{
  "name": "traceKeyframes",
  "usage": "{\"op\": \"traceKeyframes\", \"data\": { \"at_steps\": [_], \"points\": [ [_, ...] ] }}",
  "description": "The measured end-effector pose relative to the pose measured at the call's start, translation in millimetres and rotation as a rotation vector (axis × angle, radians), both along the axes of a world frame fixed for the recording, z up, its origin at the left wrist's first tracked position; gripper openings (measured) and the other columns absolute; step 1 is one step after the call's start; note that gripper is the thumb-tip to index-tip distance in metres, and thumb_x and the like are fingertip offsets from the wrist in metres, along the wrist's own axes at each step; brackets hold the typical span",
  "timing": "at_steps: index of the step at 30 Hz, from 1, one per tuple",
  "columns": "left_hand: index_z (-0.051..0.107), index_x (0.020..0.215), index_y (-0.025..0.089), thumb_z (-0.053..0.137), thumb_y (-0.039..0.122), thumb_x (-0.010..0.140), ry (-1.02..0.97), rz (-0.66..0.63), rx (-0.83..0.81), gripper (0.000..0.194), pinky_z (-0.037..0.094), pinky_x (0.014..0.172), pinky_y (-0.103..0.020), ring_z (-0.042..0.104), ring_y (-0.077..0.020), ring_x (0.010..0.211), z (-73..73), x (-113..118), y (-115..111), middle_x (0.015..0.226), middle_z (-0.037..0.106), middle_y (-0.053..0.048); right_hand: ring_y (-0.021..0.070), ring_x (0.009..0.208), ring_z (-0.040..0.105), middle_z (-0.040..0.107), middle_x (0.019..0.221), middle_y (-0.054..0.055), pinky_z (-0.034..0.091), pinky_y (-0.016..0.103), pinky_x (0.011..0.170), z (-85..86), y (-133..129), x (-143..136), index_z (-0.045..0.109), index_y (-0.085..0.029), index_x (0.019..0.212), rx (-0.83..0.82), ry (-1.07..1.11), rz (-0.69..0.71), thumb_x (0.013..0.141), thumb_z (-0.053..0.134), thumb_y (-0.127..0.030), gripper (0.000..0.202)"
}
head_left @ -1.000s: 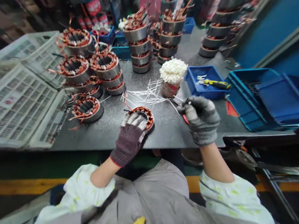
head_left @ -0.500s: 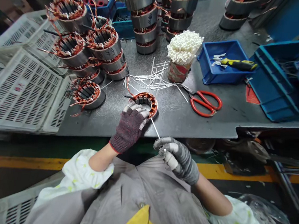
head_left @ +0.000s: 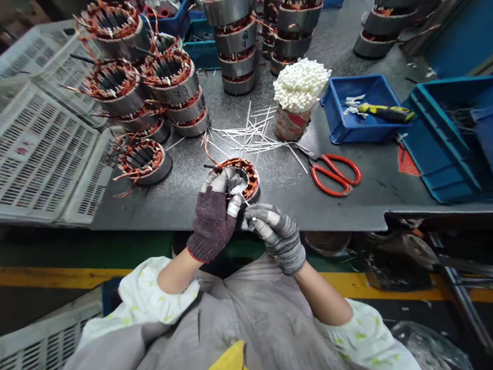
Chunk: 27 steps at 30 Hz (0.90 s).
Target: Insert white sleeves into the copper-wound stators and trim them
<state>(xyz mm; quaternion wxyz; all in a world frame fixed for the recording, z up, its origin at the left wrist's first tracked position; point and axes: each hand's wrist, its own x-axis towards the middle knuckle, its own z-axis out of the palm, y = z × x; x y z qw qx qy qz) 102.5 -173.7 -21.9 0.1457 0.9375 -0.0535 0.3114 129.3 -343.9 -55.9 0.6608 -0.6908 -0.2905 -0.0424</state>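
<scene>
A motor stator [head_left: 253, 181] with copper windings lies near the table's front edge. My left hand [head_left: 216, 212], in a dark purple glove with pale fingertips, grips its near left side, with fingers reaching into the ring's opening. My right hand [head_left: 277, 233], in a grey striped glove, is closed in a pinch just off the stator's near right edge. It holds a thin white cord [head_left: 247, 202], of which only a short bit shows between the fingers and the ring. Loose white cords [head_left: 252, 137] lie scattered behind the stator.
Stacked stators [head_left: 170, 72] stand left, beside white plastic crates [head_left: 32, 149]; taller stacks [head_left: 238, 59] rise behind. A cup [head_left: 291, 123] packed with white cords, red-handled scissors [head_left: 334, 174], a blue bin [head_left: 355, 126] holding a yellow-black tool [head_left: 383, 112], and a larger blue bin [head_left: 433, 141] are right.
My right hand has moved up and left, close to the stator, and the white cord's visible length has shrunk. My left fingers have shifted further into the ring.
</scene>
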Motion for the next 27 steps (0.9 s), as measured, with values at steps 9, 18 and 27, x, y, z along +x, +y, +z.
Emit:
{"op": "traceKeyframes", "data": {
  "at_steps": [9, 18, 27],
  "points": [
    [0.046, 0.148, 0.014, 0.054, 0.025, 0.099, 0.045, 0.002, -0.047, 0.051, 0.034, 0.122, -0.052, 0.052, -0.0306, 0.138, 0.8, 6.4, -4.0, 0.14, 0.062, -0.016, 0.019, 0.098, 0.075, 0.077, 0.107, 0.006, 0.062, 0.033, 0.086, -1.9, 3.4, -2.2, 0.078, -0.027, 0.103, 0.024, -0.011, 0.114, 0.099, 0.057, -0.036, 0.023],
    [0.069, 0.114, 0.024, 0.053, 0.026, 0.1, 0.016, -0.092, -0.119, 0.022, 0.041, 0.113, -0.046, 0.066, -0.022, 0.118, 6.6, 6.4, -1.4, 0.111, 0.076, -0.004, 0.0139, 0.053, 0.062, 0.068, 0.066, -0.003, 0.054, 0.027, 0.051, 20.9, 8.3, 10.6, 0.066, -0.025, 0.087, 0.114, 0.504, -0.076, 0.082, 0.075, -0.044, 0.022],
    [0.066, 0.125, 0.025, 0.056, 0.024, 0.096, 0.014, -0.201, -0.021, 0.031, 0.035, 0.114, -0.049, 0.062, -0.024, 0.124, 9.5, 1.6, 3.7, 0.113, 0.076, -0.005, 0.0158, 0.061, 0.063, 0.07, 0.07, 0.0, 0.056, 0.03, 0.061, 28.7, 11.0, 18.7, 0.066, -0.024, 0.079, -0.025, 0.394, -0.102, 0.08, 0.069, -0.037, 0.014]
  ]
}}
